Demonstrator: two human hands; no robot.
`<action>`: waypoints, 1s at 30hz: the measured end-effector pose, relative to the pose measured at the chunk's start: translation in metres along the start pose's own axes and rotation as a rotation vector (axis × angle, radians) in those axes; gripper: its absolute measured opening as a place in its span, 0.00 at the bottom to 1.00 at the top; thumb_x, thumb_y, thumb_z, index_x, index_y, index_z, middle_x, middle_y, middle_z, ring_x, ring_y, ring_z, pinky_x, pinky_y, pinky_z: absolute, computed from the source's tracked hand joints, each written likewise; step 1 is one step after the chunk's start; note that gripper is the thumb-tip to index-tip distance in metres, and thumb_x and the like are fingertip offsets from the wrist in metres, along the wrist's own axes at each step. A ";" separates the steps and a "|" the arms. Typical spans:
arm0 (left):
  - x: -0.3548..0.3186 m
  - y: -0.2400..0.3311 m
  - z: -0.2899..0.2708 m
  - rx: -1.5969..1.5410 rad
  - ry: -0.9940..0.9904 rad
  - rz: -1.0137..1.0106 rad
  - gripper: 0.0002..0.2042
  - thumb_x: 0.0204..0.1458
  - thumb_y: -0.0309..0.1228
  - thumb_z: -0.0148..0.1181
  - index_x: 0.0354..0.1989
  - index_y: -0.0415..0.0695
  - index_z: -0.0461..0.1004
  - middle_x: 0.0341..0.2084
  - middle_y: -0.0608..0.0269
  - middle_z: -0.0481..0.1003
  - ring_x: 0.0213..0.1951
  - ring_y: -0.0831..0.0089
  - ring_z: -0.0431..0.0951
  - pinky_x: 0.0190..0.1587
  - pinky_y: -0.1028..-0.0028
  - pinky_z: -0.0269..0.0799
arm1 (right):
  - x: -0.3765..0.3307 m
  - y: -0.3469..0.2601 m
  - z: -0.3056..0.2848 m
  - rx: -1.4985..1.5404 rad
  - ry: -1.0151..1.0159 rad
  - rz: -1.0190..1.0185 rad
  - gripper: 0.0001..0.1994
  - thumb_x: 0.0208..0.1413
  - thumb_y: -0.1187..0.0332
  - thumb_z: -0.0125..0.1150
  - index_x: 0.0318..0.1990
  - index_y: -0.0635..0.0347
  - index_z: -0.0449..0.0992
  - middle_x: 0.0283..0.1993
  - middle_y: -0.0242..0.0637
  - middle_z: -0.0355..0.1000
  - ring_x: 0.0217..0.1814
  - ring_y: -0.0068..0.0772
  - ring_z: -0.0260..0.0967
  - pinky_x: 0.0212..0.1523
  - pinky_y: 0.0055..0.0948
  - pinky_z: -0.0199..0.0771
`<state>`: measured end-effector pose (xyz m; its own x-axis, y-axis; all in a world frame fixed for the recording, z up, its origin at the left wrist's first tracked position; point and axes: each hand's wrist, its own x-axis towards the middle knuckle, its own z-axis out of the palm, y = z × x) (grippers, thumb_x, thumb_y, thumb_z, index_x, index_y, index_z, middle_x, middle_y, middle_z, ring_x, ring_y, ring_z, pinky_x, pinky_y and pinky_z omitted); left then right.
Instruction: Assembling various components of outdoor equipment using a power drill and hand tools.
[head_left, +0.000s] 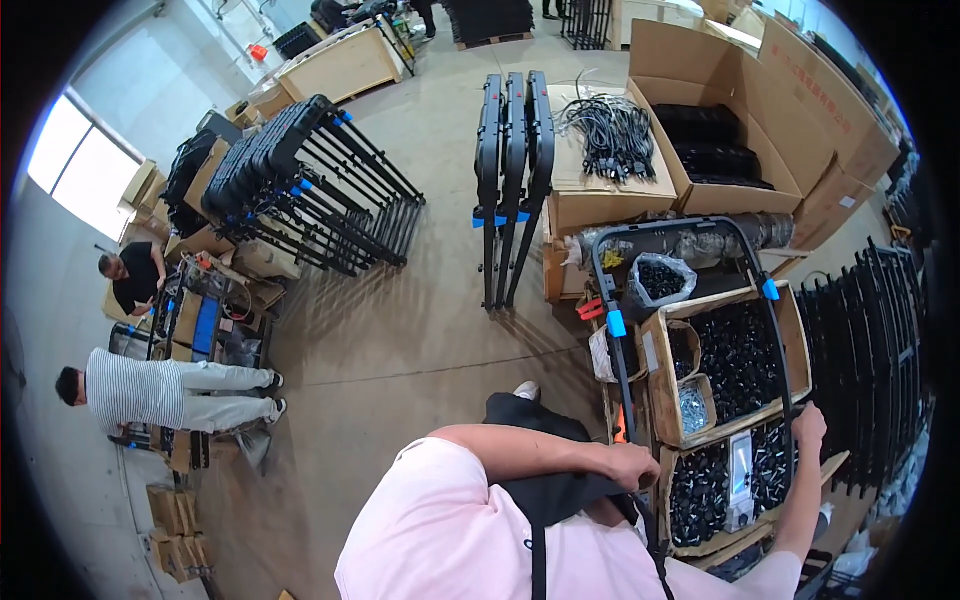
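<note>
A black U-shaped tube frame [668, 226] with blue clips [616, 323] lies over open cardboard boxes of small black parts [738, 352]. My left hand [632, 466] is closed around the frame's left leg near its lower end. Gripping the right leg beside the box edge is my right hand [808, 424]. A clear bag of black parts [660, 279] sits under the frame's top bend. Below the hands, a second box of black parts [700, 490] holds a small white-and-clear packet [740, 470].
Three folded black frames [512, 170] stand upright ahead. A rack of stacked frames [300, 180] is to the left, more frames [870, 360] on the right. Large cardboard boxes [720, 130] and a cable bundle [612, 135] lie ahead. Two people [160, 390] work at far left.
</note>
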<state>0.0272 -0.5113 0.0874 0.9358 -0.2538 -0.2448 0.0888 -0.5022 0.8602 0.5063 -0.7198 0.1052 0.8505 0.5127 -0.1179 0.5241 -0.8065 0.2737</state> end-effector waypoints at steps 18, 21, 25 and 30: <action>-0.010 0.024 0.003 0.128 -0.017 -0.122 0.27 0.56 0.38 0.61 0.63 0.40 0.68 0.39 0.42 0.82 0.44 0.42 0.82 0.47 0.50 0.78 | 0.007 -0.010 0.031 0.098 0.036 -0.049 0.18 0.61 0.62 0.62 0.50 0.68 0.72 0.47 0.61 0.79 0.53 0.63 0.78 0.53 0.54 0.79; -0.008 0.022 0.004 0.157 0.030 -0.017 0.32 0.51 0.31 0.64 0.66 0.39 0.61 0.38 0.41 0.80 0.46 0.43 0.81 0.48 0.50 0.77 | -0.030 -0.023 0.023 -0.047 0.088 -0.023 0.18 0.60 0.63 0.63 0.51 0.65 0.73 0.47 0.57 0.80 0.49 0.61 0.80 0.50 0.52 0.81; -0.029 -0.004 0.004 -0.129 0.224 0.072 0.36 0.45 0.23 0.65 0.66 0.38 0.59 0.46 0.45 0.77 0.54 0.44 0.76 0.55 0.52 0.73 | -0.167 -0.166 -0.072 0.377 -0.009 -0.549 0.16 0.57 0.65 0.66 0.52 0.59 0.78 0.42 0.51 0.80 0.42 0.58 0.79 0.44 0.50 0.79; -0.040 -0.038 -0.019 0.356 0.576 0.331 0.31 0.40 0.28 0.66 0.58 0.40 0.71 0.51 0.50 0.74 0.62 0.51 0.70 0.69 0.52 0.62 | -0.320 -0.228 -0.118 0.542 -0.287 -0.701 0.20 0.51 0.59 0.71 0.49 0.55 0.80 0.38 0.48 0.81 0.40 0.56 0.80 0.43 0.48 0.80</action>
<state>-0.0074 -0.4663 0.0733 0.9336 -0.0147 0.3581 -0.2522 -0.7368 0.6273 0.1094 -0.6650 0.1933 0.2724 0.9004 -0.3392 0.8102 -0.4048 -0.4240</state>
